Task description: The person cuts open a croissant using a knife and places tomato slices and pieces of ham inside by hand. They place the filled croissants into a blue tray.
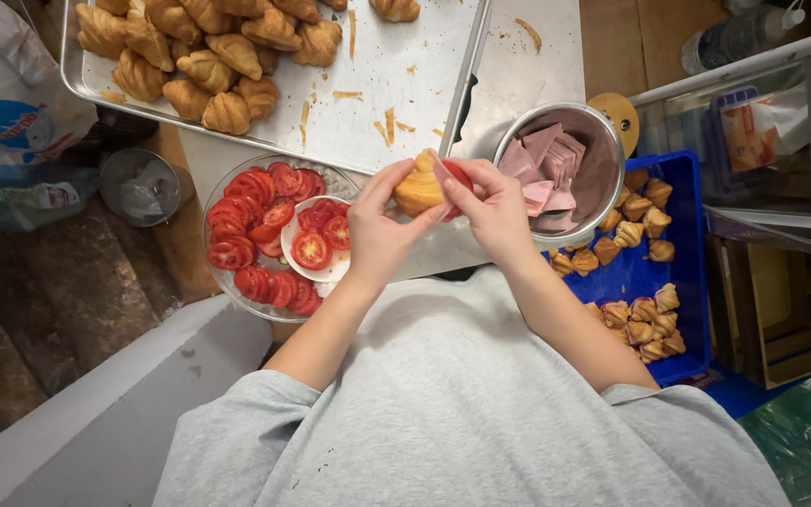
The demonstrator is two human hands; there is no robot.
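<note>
Both hands met over the worktop [518, 66]: my left hand [379, 230] gripped a small croissant [417, 191], my right hand [495, 208] pinched a ham slice [446, 176] into it. Filled ones lay in the blue crate [682, 244] at four o'clock; many plain ones waited on the tray [405, 66] at eleven.

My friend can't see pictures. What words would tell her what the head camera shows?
Seen from above, a person's left hand and right hand hold a small croissant with a tomato slice and a ham slice tucked in. Around them sit a glass plate of sliced tomatoes, a metal bowl of ham, a tray of croissants and a blue crate of filled ones.
</note>
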